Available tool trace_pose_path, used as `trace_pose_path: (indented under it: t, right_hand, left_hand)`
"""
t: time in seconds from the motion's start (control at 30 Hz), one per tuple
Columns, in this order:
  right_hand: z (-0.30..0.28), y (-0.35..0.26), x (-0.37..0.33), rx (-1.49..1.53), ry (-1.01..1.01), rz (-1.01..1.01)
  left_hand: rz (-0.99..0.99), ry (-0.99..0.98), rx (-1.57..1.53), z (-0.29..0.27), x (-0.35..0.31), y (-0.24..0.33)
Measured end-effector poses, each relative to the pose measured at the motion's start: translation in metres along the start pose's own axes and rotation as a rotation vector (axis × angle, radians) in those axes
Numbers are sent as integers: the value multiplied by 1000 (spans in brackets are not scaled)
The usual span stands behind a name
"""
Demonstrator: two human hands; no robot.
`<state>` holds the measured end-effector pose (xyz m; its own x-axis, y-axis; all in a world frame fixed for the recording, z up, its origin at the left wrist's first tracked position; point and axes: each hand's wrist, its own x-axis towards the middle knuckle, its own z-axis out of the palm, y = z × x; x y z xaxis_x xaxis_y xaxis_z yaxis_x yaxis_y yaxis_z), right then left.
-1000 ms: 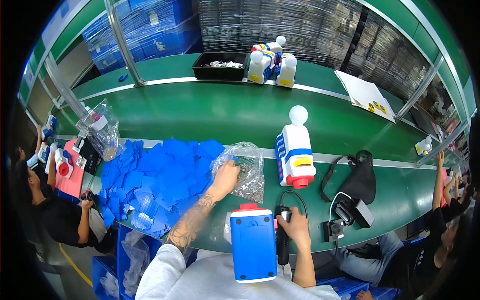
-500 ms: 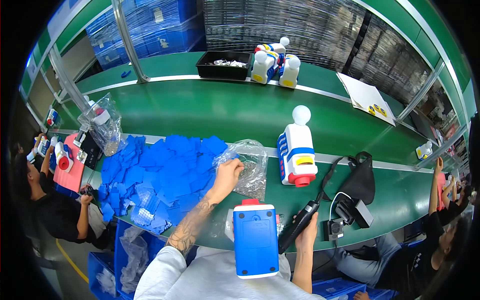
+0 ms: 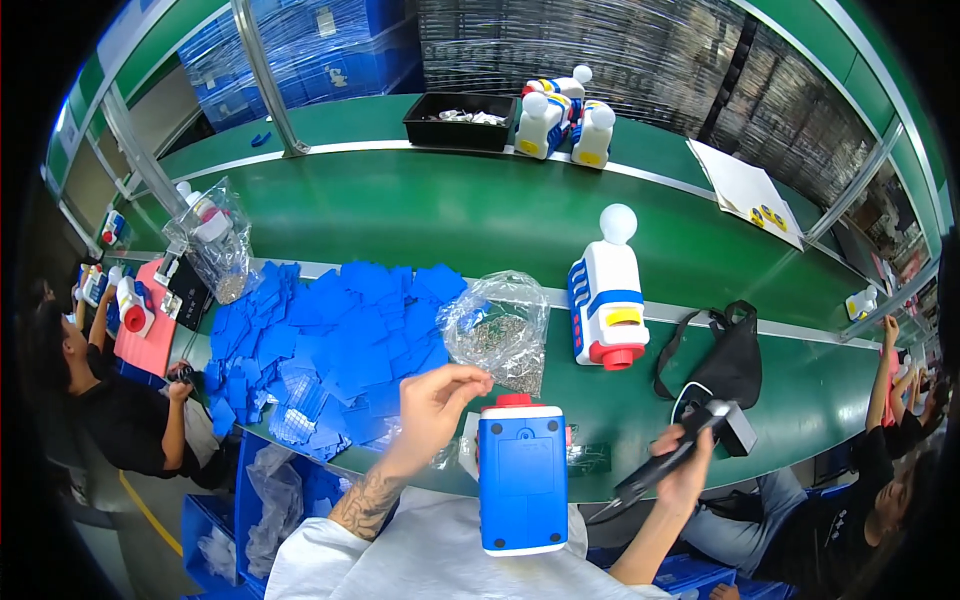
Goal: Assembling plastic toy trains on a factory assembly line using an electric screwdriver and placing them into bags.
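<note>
Just beside the pinched-together left hand [image 3: 430, 412] lies a blue-topped toy [image 3: 523, 482], the right hand [image 3: 688, 478] gripping a screwdriver [image 3: 655, 468].

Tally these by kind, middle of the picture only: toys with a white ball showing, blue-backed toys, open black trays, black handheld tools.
Toys with a white ball showing: 4
Blue-backed toys: 1
Open black trays: 1
Black handheld tools: 1
Total: 7

smooth plastic device [image 3: 523, 485], crinkled plastic bag [image 3: 522, 372]; glossy worktop [image 3: 420, 210]
</note>
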<state>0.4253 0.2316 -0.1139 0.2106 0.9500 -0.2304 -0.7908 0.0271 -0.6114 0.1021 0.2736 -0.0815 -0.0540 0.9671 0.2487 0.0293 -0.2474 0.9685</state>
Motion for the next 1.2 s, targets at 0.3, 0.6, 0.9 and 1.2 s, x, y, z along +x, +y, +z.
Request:
trace_pose_path:
  t: [0.3, 0.6, 0.9, 1.2]
  right_hand:
    - [122, -22, -25, 273, -418, -661]
    - [170, 20, -48, 231, -625, -776]
    - [175, 34, -48, 97, -543, -804]
    - [180, 40, -48, -107, -562, -815]
  left_hand:
    - [114, -127, -52, 23, -28, 24]
    - [105, -110, -26, 24, -35, 22]
    - [188, -182, -14, 19, -33, 22]
    - [307, -177, 225, 22, -32, 30]
